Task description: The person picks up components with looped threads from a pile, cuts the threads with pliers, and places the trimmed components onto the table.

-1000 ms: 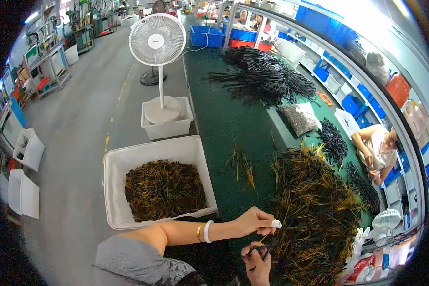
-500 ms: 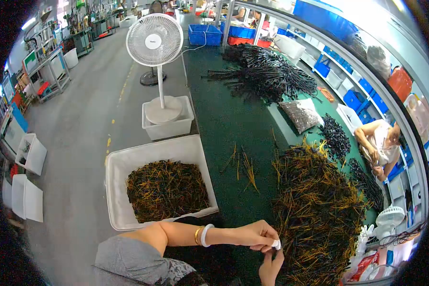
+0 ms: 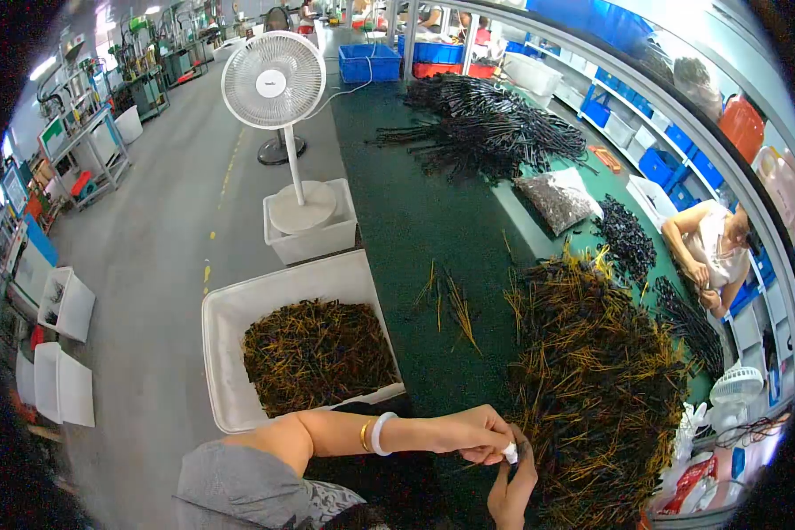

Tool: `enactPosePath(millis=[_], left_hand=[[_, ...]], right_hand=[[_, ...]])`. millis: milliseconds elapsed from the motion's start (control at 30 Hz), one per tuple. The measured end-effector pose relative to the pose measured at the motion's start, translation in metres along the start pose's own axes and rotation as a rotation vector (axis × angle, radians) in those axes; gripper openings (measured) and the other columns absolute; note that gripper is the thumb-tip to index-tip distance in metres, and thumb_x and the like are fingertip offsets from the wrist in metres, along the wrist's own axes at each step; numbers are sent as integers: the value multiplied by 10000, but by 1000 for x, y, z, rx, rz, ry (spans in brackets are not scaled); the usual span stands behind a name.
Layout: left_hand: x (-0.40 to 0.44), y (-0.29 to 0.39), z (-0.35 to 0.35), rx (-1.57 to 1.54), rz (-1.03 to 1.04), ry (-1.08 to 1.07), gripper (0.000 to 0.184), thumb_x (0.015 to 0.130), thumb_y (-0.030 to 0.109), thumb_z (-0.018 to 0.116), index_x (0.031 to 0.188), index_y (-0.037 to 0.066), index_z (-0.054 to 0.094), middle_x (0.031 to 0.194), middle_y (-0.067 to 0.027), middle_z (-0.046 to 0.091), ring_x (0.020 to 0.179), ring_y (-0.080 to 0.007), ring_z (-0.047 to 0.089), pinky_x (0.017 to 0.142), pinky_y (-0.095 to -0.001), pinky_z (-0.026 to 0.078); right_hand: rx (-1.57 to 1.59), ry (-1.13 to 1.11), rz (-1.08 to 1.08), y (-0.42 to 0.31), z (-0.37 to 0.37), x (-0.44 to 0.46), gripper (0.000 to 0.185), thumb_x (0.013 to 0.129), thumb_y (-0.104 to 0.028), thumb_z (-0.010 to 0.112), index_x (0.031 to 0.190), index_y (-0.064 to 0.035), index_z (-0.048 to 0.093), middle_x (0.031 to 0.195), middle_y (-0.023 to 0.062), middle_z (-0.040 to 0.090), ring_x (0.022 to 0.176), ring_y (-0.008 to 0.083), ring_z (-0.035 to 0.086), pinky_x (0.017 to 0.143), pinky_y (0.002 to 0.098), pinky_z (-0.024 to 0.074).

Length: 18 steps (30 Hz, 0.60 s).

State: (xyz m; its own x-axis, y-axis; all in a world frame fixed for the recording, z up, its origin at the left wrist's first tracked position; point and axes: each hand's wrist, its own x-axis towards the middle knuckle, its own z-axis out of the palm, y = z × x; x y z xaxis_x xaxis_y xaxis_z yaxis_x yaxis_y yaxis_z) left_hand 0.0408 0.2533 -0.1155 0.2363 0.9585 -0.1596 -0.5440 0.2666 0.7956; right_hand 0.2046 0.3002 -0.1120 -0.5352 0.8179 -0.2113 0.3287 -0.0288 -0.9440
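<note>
My left hand (image 3: 486,435), with a gold and a white bracelet on its wrist, is closed in a pinch at the left edge of a large heap of short black and yellow wires (image 3: 601,380). Something small and white (image 3: 511,452) shows at its fingertips; I cannot tell whether it is worn or held. My right hand (image 3: 514,491) meets it from below, thumb and fingers closed together against the left fingertips. Whatever lies between the two hands is too small to make out. A few loose wires (image 3: 460,311) lie on the green table (image 3: 397,238).
Left of the table stands a white bin (image 3: 225,353) of similar wires. Behind it a white fan (image 3: 274,84) stands in a tub. Black cables (image 3: 503,128), a bag of small parts (image 3: 556,201) and black pieces (image 3: 625,238) lie farther off. A co-worker (image 3: 711,252) sits at right.
My right hand has shifted slightly right and up, its fingers now higher beside the left fingertips. My left hand stays pinched in nearly the same place. The whole view has turned a little.
</note>
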Motion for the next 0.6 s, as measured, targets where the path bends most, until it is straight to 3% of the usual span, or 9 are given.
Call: enactPosePath(millis=[100, 167, 200, 267, 433, 467, 567, 600], left_hand=[[2, -2, -3, -35, 2, -38, 194, 881, 126, 555, 851, -44, 645, 617, -49, 568, 395, -46, 371, 369, -208, 239], [2, 1, -2, -29, -28, -38, 201, 882, 129, 558, 840, -47, 645, 620, -51, 570, 393, -49, 368, 376, -208, 246], [2, 0, -2, -31, -33, -39, 201, 882, 129, 558, 840, -47, 645, 620, -51, 570, 393, -49, 368, 376, -208, 246], [3, -1, 0, -24, -69, -48, 197, 885, 120, 552, 845, -49, 645, 628, -57, 580, 393, -51, 381, 377, -209, 264], [5, 2, 6, -25, -11, 2, 221, 889, 110, 541, 813, -65, 653, 595, -75, 587, 384, -59, 413, 363, -215, 268], [4, 4, 4, -17, -1, -42, 201, 887, 121, 543, 894, -54, 642, 640, -68, 599, 406, -56, 438, 370, -204, 302], [0, 13, 7, -26, -10, 16, 197, 887, 78, 540, 858, -81, 652, 620, -88, 610, 394, -72, 443, 359, -218, 307], [0, 11, 4, 16, -46, 4, 211, 875, 150, 573, 905, -44, 651, 654, -72, 611, 422, -55, 445, 368, -202, 304]], right_hand=[[-67, -26, -20, 6, -4, 3, 352, 918, -29, 444, 1265, 26, 455, 1211, 115, 504, 1121, 199, 476, 974, 345, 363], [557, 79, 227, 18, -4, 10, 367, 898, 5, 434, 1264, 28, 457, 1237, 147, 504, 1139, 245, 496, 958, 366, 386], [559, 82, 231, 21, -8, 7, 367, 898, 5, 434, 1264, 28, 457, 1237, 147, 504, 1139, 245, 496, 958, 366, 386], [-515, -51, -346, -2, -11, -3, 392, 867, 39, 426, 1257, 34, 460, 1223, 186, 524, 1129, 294, 527, 927, 392, 415], [-425, -64, -360, -13, -12, -1, 417, 834, 50, 440, 1250, 32, 463, 1180, 211, 549, 1086, 339, 559, 900, 416, 443], [-409, -71, -312, -15, -13, -3, 416, 831, 43, 450, 1246, 32, 464, 1174, 210, 554, 1077, 340, 563, 901, 415, 444], [-401, -98, -411, -4, -15, 3, 459, 790, 44, 490, 1248, 29, 461, 1161, 204, 572, 1031, 322, 580, 880, 365, 458], [-374, -180, -340, -6, -20, 3, 569, 715, 85, 481, 1280, 25, 438, 1257, 227, 507, 1168, 391, 500, 994, 419, 392]])
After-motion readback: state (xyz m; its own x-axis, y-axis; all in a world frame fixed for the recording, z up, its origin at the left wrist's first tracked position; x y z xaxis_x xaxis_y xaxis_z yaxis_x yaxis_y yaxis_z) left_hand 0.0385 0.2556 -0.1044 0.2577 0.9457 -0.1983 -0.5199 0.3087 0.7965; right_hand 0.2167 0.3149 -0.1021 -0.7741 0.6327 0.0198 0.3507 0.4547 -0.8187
